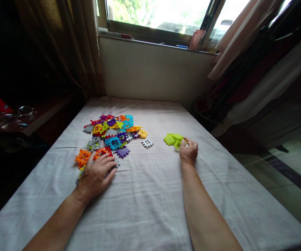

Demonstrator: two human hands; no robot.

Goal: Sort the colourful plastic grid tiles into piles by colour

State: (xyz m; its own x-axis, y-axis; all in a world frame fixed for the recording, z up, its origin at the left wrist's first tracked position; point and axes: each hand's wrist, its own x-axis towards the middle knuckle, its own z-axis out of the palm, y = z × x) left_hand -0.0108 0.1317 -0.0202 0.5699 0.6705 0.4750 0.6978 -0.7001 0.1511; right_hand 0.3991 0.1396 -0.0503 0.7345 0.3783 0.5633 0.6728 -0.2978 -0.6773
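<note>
- Several lime-green pieces [170, 139] lie right of the mixed pile [113, 142];
- right hand [188, 150], fingers curled, touches them; whether gripping, unclear;
- left hand [96, 172], loosely outstretched, covers the pile's near edge

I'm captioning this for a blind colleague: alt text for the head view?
A person's left hand lies over the near end of a multicoloured pile of notched pieces, while the right hand touches a small lime-green cluster on a pale cloth. A light grey piece lies between; a window is behind.
</note>
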